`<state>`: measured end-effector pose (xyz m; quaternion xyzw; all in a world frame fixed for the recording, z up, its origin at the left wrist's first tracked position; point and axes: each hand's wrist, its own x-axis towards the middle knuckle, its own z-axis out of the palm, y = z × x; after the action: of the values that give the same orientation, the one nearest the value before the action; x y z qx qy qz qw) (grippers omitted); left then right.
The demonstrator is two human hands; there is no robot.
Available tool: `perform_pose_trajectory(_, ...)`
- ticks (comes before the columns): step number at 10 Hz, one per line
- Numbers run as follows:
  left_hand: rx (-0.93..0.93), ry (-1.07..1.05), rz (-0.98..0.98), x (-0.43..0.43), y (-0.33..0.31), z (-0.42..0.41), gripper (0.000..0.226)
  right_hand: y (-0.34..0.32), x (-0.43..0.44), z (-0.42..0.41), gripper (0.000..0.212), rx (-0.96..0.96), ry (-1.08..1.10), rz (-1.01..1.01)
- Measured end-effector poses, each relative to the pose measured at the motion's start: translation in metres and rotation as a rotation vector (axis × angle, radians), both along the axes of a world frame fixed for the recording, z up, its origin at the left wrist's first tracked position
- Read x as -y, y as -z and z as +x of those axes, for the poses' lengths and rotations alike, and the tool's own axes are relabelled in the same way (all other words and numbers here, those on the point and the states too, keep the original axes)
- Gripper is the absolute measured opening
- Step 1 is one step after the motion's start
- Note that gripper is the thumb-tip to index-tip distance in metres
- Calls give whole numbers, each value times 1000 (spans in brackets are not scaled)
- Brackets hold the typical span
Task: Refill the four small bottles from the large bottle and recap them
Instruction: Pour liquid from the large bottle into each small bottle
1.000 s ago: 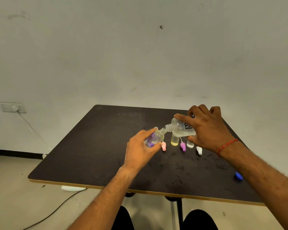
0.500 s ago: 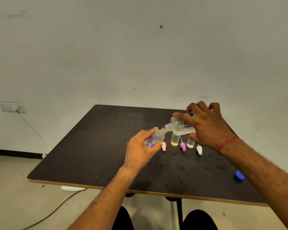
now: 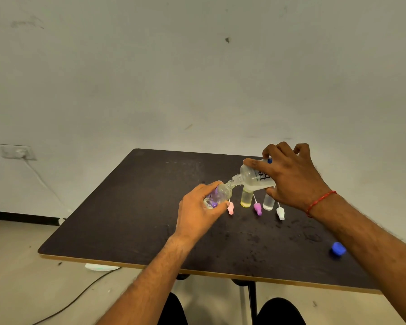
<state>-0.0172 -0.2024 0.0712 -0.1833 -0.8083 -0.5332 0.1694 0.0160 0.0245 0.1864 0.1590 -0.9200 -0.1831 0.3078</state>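
My right hand [image 3: 291, 177] grips the large clear bottle [image 3: 256, 178], tipped down to the left. Its neck meets the mouth of a small purple-tinted bottle [image 3: 217, 197], which my left hand [image 3: 197, 212] holds tilted above the dark table [image 3: 138, 219]. Behind them a small yellow bottle [image 3: 246, 198] and a small clear bottle [image 3: 268, 202] stand upright and uncapped. A pink cap [image 3: 230, 208], a purple cap [image 3: 257, 208] and a white cap [image 3: 280, 213] lie on the table beside them. I cannot make out a fourth small bottle.
A blue cap [image 3: 338, 249] lies on the table's right side near my right forearm. A wall socket [image 3: 18, 152] with a cable sits low on the left wall. The table's near edge [image 3: 197, 272] runs above my knees.
My right hand has lifted the large bottle's base a little, so it tips more steeply into the small bottle. My left hand has stayed in place.
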Motion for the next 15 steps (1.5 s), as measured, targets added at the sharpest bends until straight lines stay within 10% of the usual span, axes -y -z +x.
perform_pose_trajectory(15,-15,0,7,0,2,-1,58,-9,4,-5,87,-59,-36,86)
